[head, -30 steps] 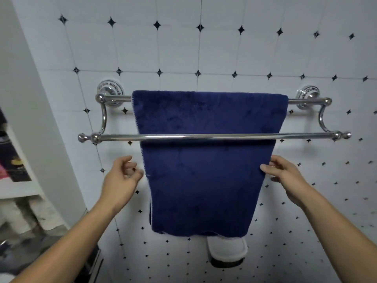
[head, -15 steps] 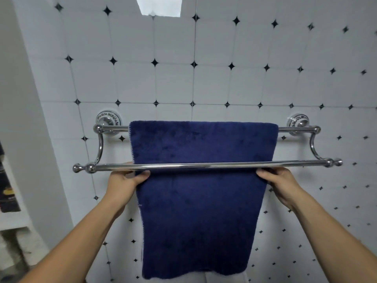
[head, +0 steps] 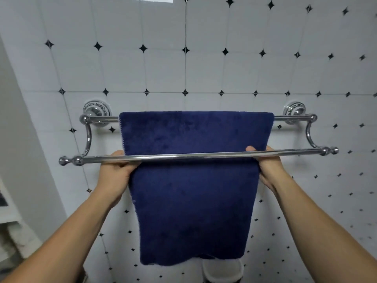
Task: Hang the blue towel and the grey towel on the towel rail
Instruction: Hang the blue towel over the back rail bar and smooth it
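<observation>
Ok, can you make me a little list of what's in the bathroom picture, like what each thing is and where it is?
place: white tiled wall with small black diamonds
towel rail: shiny metal, two bars, one at the back and one in front
blue towel: draped over the back bar, hanging down behind the front bar
grey towel: not in view
left hand: gripping the blue towel's left edge, just under the front bar
right hand: gripping the blue towel's right edge, at the front bar
below the towel: a white object, too hidden to identify
</observation>
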The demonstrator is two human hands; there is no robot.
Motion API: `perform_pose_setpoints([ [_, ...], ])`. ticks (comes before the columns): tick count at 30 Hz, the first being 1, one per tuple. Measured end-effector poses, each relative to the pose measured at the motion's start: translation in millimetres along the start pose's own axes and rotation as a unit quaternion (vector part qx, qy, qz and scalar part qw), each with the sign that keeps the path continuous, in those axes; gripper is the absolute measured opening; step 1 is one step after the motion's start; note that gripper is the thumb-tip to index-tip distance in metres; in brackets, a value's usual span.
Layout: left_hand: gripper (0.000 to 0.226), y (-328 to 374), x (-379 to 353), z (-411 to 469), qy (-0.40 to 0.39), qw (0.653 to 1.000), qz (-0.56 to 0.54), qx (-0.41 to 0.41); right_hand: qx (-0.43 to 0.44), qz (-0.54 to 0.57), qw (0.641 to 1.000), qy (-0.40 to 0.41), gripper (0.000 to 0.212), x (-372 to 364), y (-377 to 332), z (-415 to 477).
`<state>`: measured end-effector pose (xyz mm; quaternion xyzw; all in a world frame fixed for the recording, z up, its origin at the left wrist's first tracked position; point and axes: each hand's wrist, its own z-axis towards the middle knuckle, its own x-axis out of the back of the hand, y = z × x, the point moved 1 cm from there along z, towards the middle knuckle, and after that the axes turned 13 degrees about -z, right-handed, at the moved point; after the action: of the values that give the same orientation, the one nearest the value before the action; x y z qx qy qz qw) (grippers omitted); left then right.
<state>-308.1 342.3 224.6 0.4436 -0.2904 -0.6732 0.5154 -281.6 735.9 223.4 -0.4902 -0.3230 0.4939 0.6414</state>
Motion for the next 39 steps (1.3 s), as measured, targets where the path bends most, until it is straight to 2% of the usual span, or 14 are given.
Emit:
perform_pose_setpoints([
  [3,0.031,-17.8,8.4,-21.0,-0.021,0.999,-0.038,-0.005,-0.026,-0.018,0.999,-0.022,0.044,2.6,37.5,-23.0],
  [5,0.032,-44.2,14.9,-43.8,-0.043,0.998,-0.016,0.040,-0.079,-0.075,0.991,-0.077,0.053,7.8,70.0,-43.0],
  [9,0.018,-91.1,33.1,-75.1,-0.017,0.988,0.017,0.154,-0.171,-0.210,0.948,-0.168,0.067,19.0,122.1,-78.6],
  [13,0.018,-100.7,44.5,-73.4,-0.021,0.983,0.024,0.180,-0.201,-0.233,0.945,-0.107,0.058,32.4,143.5,-87.6],
  [18,0.040,-118.0,49.0,-96.2,0.028,0.977,-0.002,0.209,-0.214,-0.265,0.935,-0.102,0.051,34.1,160.8,-104.1],
  [21,0.050,-133.9,56.2,-117.9,0.008,0.964,0.008,0.266,-0.238,-0.274,0.927,-0.091,0.048,37.1,177.5,-122.6],
  [25,0.025,-143.7,55.0,-125.3,-0.060,0.951,0.059,0.297,-0.258,-0.282,0.920,-0.091,0.056,33.0,179.6,-128.4],
  [28,0.020,-142.8,60.4,-120.0,-0.051,0.950,0.088,0.294,-0.294,-0.152,0.942,-0.056,0.045,27.9,172.5,-123.9],
  [30,0.019,-141.8,66.1,-117.4,-0.043,0.951,0.099,0.291,-0.331,-0.068,0.941,-0.017,0.035,20.9,164.5,-122.6],
  [32,0.018,-142.5,68.5,-117.1,-0.042,0.949,0.106,0.292,-0.330,-0.146,0.932,-0.021,0.032,11.6,157.8,-122.0],
  [34,0.019,-143.7,67.5,-117.6,-0.043,0.949,0.105,0.294,-0.284,-0.291,0.909,-0.094,0.024,-1.8,152.2,-120.9],
  [36,0.019,-144.8,66.4,-116.8,-0.044,0.949,0.111,0.292,-0.252,-0.371,0.877,-0.170,0.013,-17.6,148.2,-120.1],
  [38,0.018,-146.3,68.1,-115.2,-0.040,0.949,0.123,0.288,-0.273,-0.375,0.866,-0.184,0.005,-24.6,150.6,-116.1],
  [39,0.017,-147.0,68.8,-113.6,-0.039,0.949,0.129,0.286,-0.275,-0.352,0.879,-0.166,0.016,-22.7,154.2,-111.9],
])
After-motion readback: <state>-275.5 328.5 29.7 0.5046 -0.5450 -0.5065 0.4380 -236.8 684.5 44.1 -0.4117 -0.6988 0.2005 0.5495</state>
